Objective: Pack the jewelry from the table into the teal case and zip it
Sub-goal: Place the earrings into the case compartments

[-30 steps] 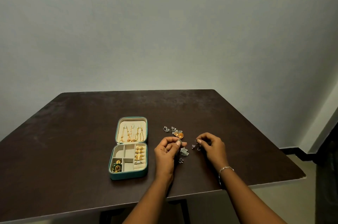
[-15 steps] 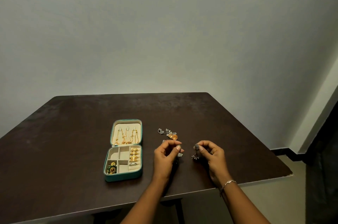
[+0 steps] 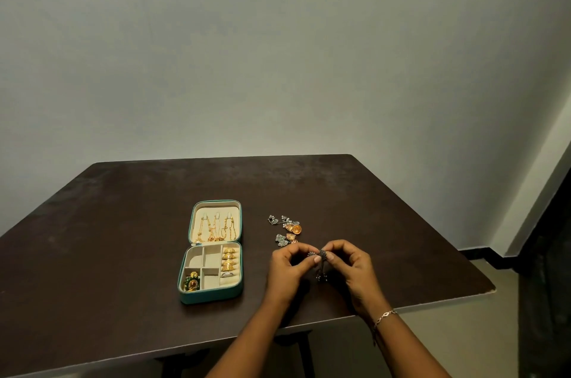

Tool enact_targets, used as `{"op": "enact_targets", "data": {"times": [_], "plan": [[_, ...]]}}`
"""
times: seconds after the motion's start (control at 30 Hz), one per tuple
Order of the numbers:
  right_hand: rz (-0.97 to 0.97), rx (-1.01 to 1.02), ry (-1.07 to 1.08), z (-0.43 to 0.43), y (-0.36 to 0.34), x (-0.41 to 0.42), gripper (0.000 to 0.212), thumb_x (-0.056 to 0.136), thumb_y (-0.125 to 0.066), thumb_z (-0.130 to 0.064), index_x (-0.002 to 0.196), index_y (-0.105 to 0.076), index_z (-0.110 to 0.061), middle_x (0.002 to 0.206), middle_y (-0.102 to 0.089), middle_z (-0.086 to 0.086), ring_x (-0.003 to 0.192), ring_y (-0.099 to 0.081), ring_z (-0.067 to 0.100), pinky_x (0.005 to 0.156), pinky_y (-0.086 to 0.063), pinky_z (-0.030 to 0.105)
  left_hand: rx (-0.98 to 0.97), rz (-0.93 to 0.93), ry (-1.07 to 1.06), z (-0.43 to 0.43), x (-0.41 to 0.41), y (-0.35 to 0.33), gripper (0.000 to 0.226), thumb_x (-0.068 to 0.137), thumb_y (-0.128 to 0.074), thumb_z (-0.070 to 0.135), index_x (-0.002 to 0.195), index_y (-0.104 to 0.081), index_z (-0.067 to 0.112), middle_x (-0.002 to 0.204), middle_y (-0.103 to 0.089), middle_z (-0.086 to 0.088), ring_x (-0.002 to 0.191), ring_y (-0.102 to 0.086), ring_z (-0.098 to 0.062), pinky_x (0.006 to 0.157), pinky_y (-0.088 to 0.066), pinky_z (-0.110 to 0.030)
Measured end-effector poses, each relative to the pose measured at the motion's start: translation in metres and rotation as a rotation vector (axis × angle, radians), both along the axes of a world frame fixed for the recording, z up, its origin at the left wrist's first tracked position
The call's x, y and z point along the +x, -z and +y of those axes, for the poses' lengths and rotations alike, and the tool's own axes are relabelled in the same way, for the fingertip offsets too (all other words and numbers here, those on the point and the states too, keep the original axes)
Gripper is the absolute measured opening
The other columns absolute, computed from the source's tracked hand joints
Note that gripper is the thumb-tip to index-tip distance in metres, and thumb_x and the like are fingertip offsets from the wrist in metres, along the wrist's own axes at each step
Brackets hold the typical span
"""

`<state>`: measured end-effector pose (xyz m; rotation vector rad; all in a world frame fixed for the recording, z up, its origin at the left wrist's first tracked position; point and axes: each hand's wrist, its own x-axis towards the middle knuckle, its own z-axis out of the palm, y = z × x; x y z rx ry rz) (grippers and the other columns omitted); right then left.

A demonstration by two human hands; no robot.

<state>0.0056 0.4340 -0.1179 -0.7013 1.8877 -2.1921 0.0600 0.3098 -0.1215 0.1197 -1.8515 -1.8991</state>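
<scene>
1. The left hand (image 3: 289,266) and right hand (image 3: 353,266) meet fingertip to fingertip just above the table (image 3: 123,238). Both pinch one dark silver earring (image 3: 322,253), whose lower part hangs down between them.
2. A thin bracelet (image 3: 384,315) sits on the right wrist, past the table's near edge.
3. The loose jewelry (image 3: 285,227), silver pieces mixed with orange-gold ones, lies on the table just beyond the left hand's knuckles, its nearest piece almost touching them.
4. The teal case (image 3: 213,294) lies open and flat to the left of the left hand, near it but apart, with its lid on the far side.
5. In the lid hang gold chains (image 3: 216,229). Gold rings (image 3: 230,260) fill the base's right column, and a green-and-gold piece (image 3: 191,282) sits in the near-left compartment. The middle compartments show bare lining.
6. Bare tabletop spreads left of the case, beyond the jewelry and right of the right hand. The near edge runs under both forearms.
</scene>
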Motion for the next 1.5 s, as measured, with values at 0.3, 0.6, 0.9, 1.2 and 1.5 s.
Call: {"op": "enact_targets", "data": {"times": [0.3, 0.6, 0.9, 1.2, 1.5], "plan": [[0.086, 0.044, 0.074, 0.0, -0.001, 0.01, 0.01, 0.078, -0.064, 0.003, 0.08, -0.07, -0.005, 0.082, -0.07, 0.011, 0.079, -0.066, 0.018, 0.071, -0.053, 0.025, 0.033, -0.021, 0.004, 0.004, 0.007, -0.003, 0.013, 0.075, -0.068, -0.004, 0.073, -0.067, 0.008, 0.066, -0.068, 0.002, 0.068, -0.062, -0.007, 0.063, -0.048, -0.019], [-0.051, -0.052, 0.078, 0.002, -0.031, 0.014, 0.014, 0.085, -0.053, 0.004, 0.09, -0.064, -0.003, 0.074, -0.071, 0.01, 0.073, -0.069, 0.014, 0.065, -0.053, 0.017, 0.272, -0.045, -0.034, -0.006, 0.019, -0.029, 0.013, 0.084, -0.058, -0.003, 0.084, -0.068, 0.005, 0.071, -0.068, -0.01, 0.066, -0.065, -0.014, 0.063, -0.051, -0.019], [-0.215, -0.04, -0.033, -0.004, -0.058, 0.026, 0.011, 0.087, -0.051, 0.0, 0.09, -0.06, -0.003, 0.074, -0.073, 0.009, 0.068, -0.069, 0.014, 0.06, -0.052, 0.018, 0.477, -0.074, 0.025, -0.026, 0.037, -0.065, 0.005, 0.088, -0.054, 0.003, 0.086, -0.059, 0.005, 0.076, -0.073, -0.012, 0.066, -0.07, -0.017, 0.057, -0.056, -0.026], [-0.26, 0.025, -0.16, -0.022, -0.073, 0.05, 0.013, 0.087, -0.05, 0.002, 0.096, -0.059, 0.004, 0.083, -0.072, 0.017, 0.073, -0.07, 0.023, 0.066, -0.057, 0.025, 0.293, -0.021, -0.047, -0.063, 0.074, -0.079, 0.003, 0.088, -0.055, 0.005, 0.088, -0.058, 0.006, 0.078, -0.073, -0.009, 0.068, -0.069, -0.017, 0.061, -0.053, -0.026], [-0.201, 0.048, -0.254, -0.083, -0.083, 0.075, 0.011, 0.087, -0.05, 0.001, 0.09, -0.061, -0.003, 0.082, -0.072, 0.015, 0.076, -0.07, 0.023, 0.073, -0.057, 0.031, 0.266, 0.11, -0.417, -0.132, 0.116, -0.057, 0.01, 0.089, -0.053, 0.002, 0.084, -0.06, 0.008, 0.069, -0.072, -0.004, 0.061, -0.067, -0.01, 0.052, -0.052, -0.017]]}}
